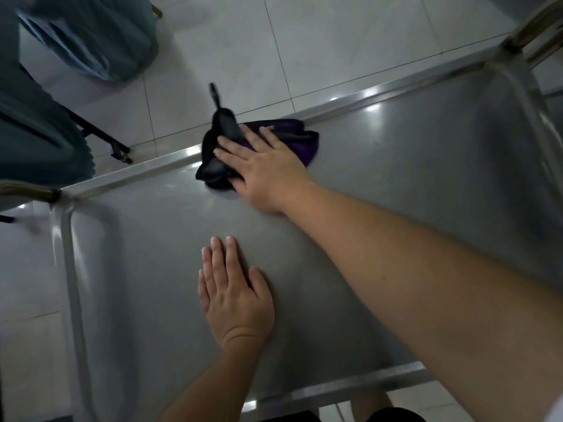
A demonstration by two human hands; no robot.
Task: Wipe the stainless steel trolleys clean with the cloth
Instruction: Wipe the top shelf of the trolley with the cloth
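A stainless steel trolley (411, 166) fills most of the view, its flat top shiny and edged by a raised rim. A dark purple and black cloth (300, 137) lies bunched against the far rim, partly hanging over it. My right hand (262, 170) lies flat on the cloth with straight fingers and presses it onto the steel. My left hand (233, 292) rests flat on the trolley top nearer to me, fingers straight and together, holding nothing.
White floor tiles (304, 41) lie beyond the far rim. Grey-blue fabric (91, 35) hangs over a dark frame at the upper left. A steel upright post (71, 269) stands at the trolley's left end, another post (536, 117) at the right.
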